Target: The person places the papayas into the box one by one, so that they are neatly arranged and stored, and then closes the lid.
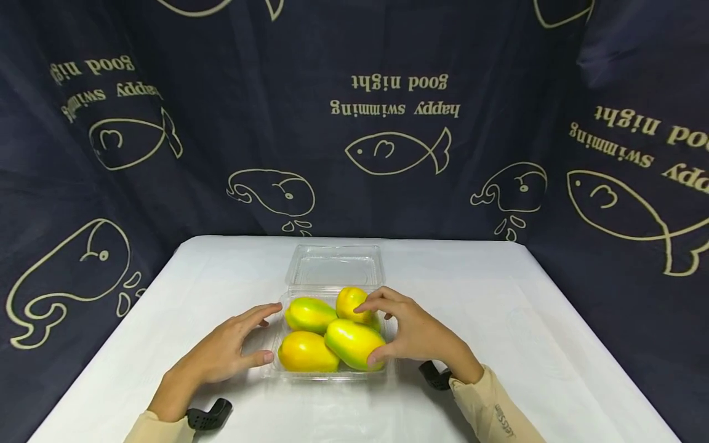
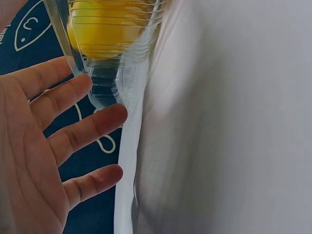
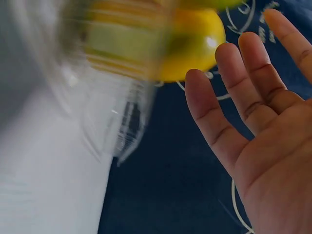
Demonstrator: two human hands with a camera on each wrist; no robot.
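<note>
A clear plastic clamshell box (image 1: 354, 376) stands with its lid (image 1: 335, 267) folded back, away from me. Inside lie several glossy yellow-green fruits that look like papayas or mangoes, among them a front-left one (image 1: 308, 352), a front-right one (image 1: 354, 343) and an upright one at the back right (image 1: 350, 303). Beside the box's left wall is my left hand (image 1: 227, 344), fingers spread, holding nothing. My right hand (image 1: 412, 326) reaches over the right wall, thumb at the front-right fruit and fingertips by the back-right one. The right wrist view shows its fingers (image 3: 258, 83) extended, gripping nothing.
A white cloth covers the table (image 1: 498, 307). Dark blue curtains (image 1: 399, 203) printed with fish and whales hang behind it and along both sides. Black wrist straps (image 1: 210, 415) sit on both arms, below beige sleeves.
</note>
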